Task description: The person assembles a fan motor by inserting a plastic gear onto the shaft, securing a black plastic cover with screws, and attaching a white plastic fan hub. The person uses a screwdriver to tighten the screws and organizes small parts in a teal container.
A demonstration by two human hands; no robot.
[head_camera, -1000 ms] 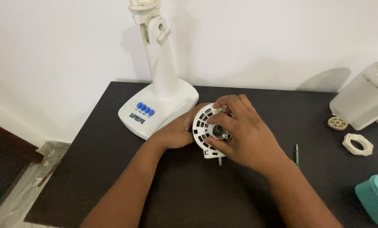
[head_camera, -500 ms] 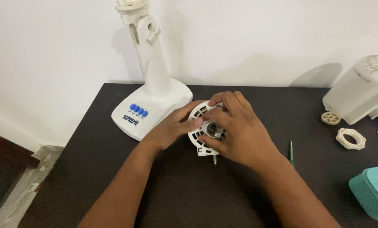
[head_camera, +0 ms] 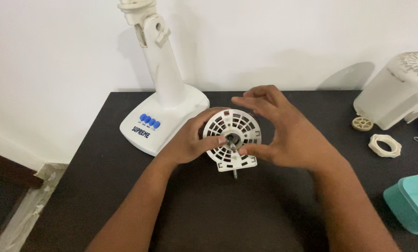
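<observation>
On the dark table (head_camera: 125, 196), from left: a white fan stand (head_camera: 164, 100) with blue buttons; the left hand (head_camera: 190, 140) gripping a round white vented motor cover (head_camera: 232, 135); the right hand (head_camera: 283, 135) spread open, thumb touching its lower edge; a white housing (head_camera: 393, 93), ring nut (head_camera: 384, 145) and teal box (head_camera: 412, 200) far right.

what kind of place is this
Probably a home repair spot, not a workshop: a plain black table against a bare white wall, with a dismantled fan's stand, motor cover and vented white disc laid out.
</observation>
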